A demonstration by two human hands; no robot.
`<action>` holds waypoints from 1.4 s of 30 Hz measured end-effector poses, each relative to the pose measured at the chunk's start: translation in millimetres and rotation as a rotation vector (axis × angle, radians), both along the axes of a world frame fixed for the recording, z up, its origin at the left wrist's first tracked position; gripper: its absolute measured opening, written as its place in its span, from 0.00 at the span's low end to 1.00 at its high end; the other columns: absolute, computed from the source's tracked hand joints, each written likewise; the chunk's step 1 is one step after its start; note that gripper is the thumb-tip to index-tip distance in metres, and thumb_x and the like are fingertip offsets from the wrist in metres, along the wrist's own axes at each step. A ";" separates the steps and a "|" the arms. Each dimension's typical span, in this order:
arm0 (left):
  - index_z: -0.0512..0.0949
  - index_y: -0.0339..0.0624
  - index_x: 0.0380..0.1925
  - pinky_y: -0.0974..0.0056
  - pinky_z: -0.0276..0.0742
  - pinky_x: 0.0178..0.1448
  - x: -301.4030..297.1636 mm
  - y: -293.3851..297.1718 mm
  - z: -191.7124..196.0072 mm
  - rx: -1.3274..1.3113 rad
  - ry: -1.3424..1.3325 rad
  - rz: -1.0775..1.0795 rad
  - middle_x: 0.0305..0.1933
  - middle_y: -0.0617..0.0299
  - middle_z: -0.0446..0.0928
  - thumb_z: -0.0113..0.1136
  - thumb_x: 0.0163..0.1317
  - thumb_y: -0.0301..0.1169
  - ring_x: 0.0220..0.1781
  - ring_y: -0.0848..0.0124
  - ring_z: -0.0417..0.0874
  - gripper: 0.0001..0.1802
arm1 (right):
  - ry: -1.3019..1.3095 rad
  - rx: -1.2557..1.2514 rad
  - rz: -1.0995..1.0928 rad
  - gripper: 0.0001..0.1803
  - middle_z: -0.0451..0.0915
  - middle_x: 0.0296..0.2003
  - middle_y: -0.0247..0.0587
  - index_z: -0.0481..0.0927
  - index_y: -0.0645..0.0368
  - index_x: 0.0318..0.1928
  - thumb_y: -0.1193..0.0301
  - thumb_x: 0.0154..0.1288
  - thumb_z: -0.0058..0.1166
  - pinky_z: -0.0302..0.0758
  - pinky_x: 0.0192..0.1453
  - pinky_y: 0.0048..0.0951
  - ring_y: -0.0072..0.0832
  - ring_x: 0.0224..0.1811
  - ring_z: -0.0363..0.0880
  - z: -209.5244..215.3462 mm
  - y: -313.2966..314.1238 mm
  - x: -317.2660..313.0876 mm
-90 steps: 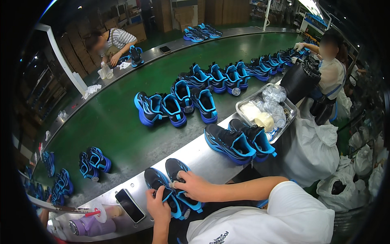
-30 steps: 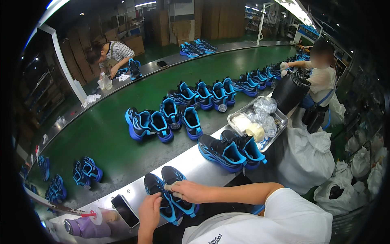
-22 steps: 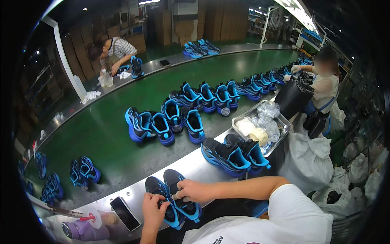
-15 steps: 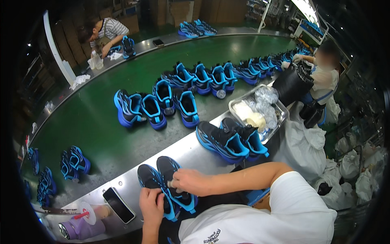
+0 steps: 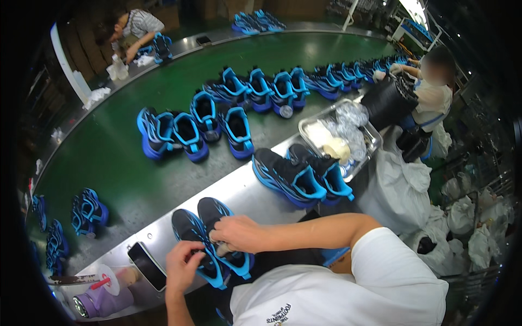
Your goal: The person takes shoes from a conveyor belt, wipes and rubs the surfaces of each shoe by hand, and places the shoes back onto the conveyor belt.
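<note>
Two black-and-blue sneakers stand side by side on the metal table edge before me, toes pointing away. Over the opening of the left sneaker (image 5: 186, 221) is my left hand (image 5: 182, 263), its thumb and fingers bent toward each other. What they pinch, if anything, is too small to make out. My right hand (image 5: 239, 233) is closed at the laces and tongue of the right sneaker (image 5: 211, 207), with pale coverings on some fingertips. Farther right, another pair of sneakers (image 5: 285, 176) rests on the same metal strip.
A phone (image 5: 148, 266) and a purple tumbler (image 5: 106, 299) lie at the left. Beyond the strip, a green conveyor (image 5: 119, 185) carries several sneakers (image 5: 237, 130). A metal tray (image 5: 309, 142) holds clear plastic packets. White sacks (image 5: 399, 187) and a co-worker (image 5: 432, 95) are at the right; another person (image 5: 142, 27) works across the belt.
The whole view has shifted slightly, so things sit farther left and mostly higher. My left fingers have loosened a little at the left sneaker; my right hand stays at the right one.
</note>
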State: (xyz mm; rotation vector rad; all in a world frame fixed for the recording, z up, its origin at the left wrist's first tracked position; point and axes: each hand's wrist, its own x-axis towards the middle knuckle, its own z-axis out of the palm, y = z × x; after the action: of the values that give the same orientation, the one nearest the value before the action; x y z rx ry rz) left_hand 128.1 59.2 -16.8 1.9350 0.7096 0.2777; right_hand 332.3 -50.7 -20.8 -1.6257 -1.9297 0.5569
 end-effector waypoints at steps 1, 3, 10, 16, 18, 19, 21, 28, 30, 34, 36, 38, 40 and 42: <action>0.80 0.35 0.37 0.74 0.72 0.35 -8.0 5.2 -0.6 -0.041 -0.028 -0.010 0.37 0.64 0.78 0.59 0.55 0.19 0.31 0.80 0.76 0.09 | -0.046 0.044 -0.019 0.15 0.74 0.28 0.39 0.76 0.56 0.32 0.60 0.52 0.62 0.73 0.38 0.40 0.40 0.36 0.76 1.5 2.8 -7.1; 0.80 0.35 0.39 0.75 0.73 0.38 -13.9 5.7 -2.0 -0.067 -0.056 -0.020 0.41 0.63 0.79 0.57 0.56 0.18 0.35 0.79 0.78 0.10 | -0.070 0.062 -0.006 0.15 0.74 0.28 0.39 0.76 0.56 0.31 0.59 0.51 0.63 0.73 0.38 0.39 0.39 0.36 0.75 0.4 3.6 -9.6; 0.81 0.36 0.39 0.68 0.75 0.50 -13.4 1.9 -4.9 0.015 -0.037 -0.075 0.46 0.58 0.81 0.59 0.55 0.20 0.45 0.69 0.80 0.11 | 0.067 -0.113 0.183 0.15 0.76 0.31 0.51 0.82 0.56 0.42 0.69 0.52 0.60 0.73 0.42 0.42 0.47 0.37 0.76 18.9 5.5 13.4; 0.80 0.36 0.35 0.66 0.73 0.42 -4.1 -45.9 19.4 0.290 -0.156 0.241 0.38 0.55 0.80 0.57 0.57 0.22 0.36 0.66 0.78 0.06 | -0.126 -0.117 0.109 0.11 0.76 0.31 0.46 0.76 0.59 0.32 0.64 0.54 0.59 0.74 0.37 0.44 0.47 0.36 0.79 7.9 -0.1 0.8; 0.78 0.33 0.34 0.72 0.72 0.36 -5.4 -67.0 21.4 0.079 -0.205 0.407 0.32 0.61 0.77 0.50 0.66 0.24 0.30 0.77 0.76 0.07 | -0.100 -0.122 0.097 0.12 0.76 0.31 0.46 0.75 0.59 0.32 0.64 0.54 0.59 0.74 0.36 0.43 0.47 0.36 0.79 8.1 -2.3 -3.0; 0.78 0.33 0.36 0.73 0.73 0.34 -2.8 -79.1 22.2 -0.140 -0.162 0.336 0.33 0.61 0.78 0.48 0.68 0.26 0.29 0.76 0.77 0.09 | -0.030 -0.131 0.132 0.12 0.75 0.32 0.47 0.76 0.58 0.36 0.65 0.55 0.59 0.73 0.38 0.42 0.46 0.38 0.78 8.3 -0.4 0.2; 0.73 0.29 0.47 0.67 0.79 0.39 -1.2 -103.5 17.3 -0.530 -0.120 0.262 0.40 0.53 0.80 0.46 0.70 0.29 0.35 0.67 0.83 0.14 | 0.075 -0.138 0.209 0.15 0.73 0.34 0.49 0.79 0.56 0.44 0.65 0.56 0.58 0.72 0.42 0.40 0.46 0.40 0.75 10.8 8.9 16.7; 0.69 0.25 0.53 0.62 0.79 0.49 16.0 -113.2 4.8 -1.070 -0.306 0.389 0.50 0.47 0.77 0.50 0.70 0.40 0.45 0.61 0.82 0.25 | 0.047 -0.111 0.112 0.13 0.74 0.36 0.43 0.78 0.57 0.40 0.64 0.57 0.57 0.73 0.40 0.42 0.41 0.40 0.75 -10.9 5.1 -2.7; 0.75 0.26 0.48 0.64 0.79 0.48 13.2 -116.5 20.2 -1.128 -0.360 0.468 0.49 0.46 0.79 0.53 0.67 0.34 0.43 0.62 0.81 0.19 | 0.165 -0.094 0.214 0.13 0.73 0.34 0.43 0.79 0.54 0.41 0.63 0.56 0.58 0.73 0.41 0.40 0.41 0.41 0.74 -6.4 4.4 0.1; 0.71 0.25 0.46 0.54 0.86 0.44 32.5 -87.6 -16.0 -1.237 -0.320 0.429 0.44 0.46 0.78 0.44 0.72 0.31 0.43 0.51 0.84 0.16 | 0.259 -0.156 0.343 0.12 0.72 0.34 0.44 0.78 0.52 0.43 0.64 0.58 0.57 0.73 0.41 0.39 0.42 0.40 0.73 4.6 17.3 31.5; 0.71 0.26 0.45 0.60 0.86 0.37 29.1 -99.2 -18.1 -1.137 -0.371 0.523 0.43 0.46 0.79 0.44 0.72 0.32 0.39 0.55 0.85 0.16 | 0.190 -0.102 0.288 0.13 0.72 0.34 0.45 0.78 0.52 0.43 0.63 0.58 0.56 0.73 0.40 0.41 0.44 0.37 0.75 3.3 16.4 16.6; 0.72 0.27 0.45 0.63 0.85 0.34 22.4 -108.8 -18.0 -1.074 -0.443 0.547 0.45 0.44 0.79 0.44 0.72 0.33 0.37 0.58 0.86 0.16 | 0.195 -0.106 0.131 0.14 0.75 0.31 0.45 0.78 0.55 0.39 0.61 0.56 0.59 0.73 0.38 0.42 0.45 0.35 0.77 4.5 6.0 -2.1; 0.71 0.28 0.47 0.63 0.85 0.34 21.9 -106.9 -20.2 -1.090 -0.423 0.486 0.48 0.42 0.79 0.45 0.71 0.33 0.37 0.58 0.85 0.17 | 0.321 -0.152 0.144 0.15 0.77 0.30 0.48 0.79 0.57 0.36 0.60 0.54 0.61 0.73 0.37 0.41 0.47 0.34 0.78 7.6 8.1 4.6; 0.69 0.27 0.50 0.62 0.85 0.35 29.3 -107.2 -17.0 -1.085 -0.391 0.448 0.47 0.40 0.78 0.46 0.71 0.33 0.37 0.58 0.85 0.18 | 0.319 -0.177 0.310 0.15 0.80 0.31 0.48 0.80 0.58 0.36 0.62 0.53 0.61 0.74 0.38 0.39 0.44 0.34 0.80 7.9 15.3 23.3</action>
State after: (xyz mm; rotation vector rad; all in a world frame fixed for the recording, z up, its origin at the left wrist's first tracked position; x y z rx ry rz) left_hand 157.4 -48.1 -33.8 0.6598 0.7875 0.4157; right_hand 355.6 -35.4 -12.9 -1.2468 -1.9382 1.0693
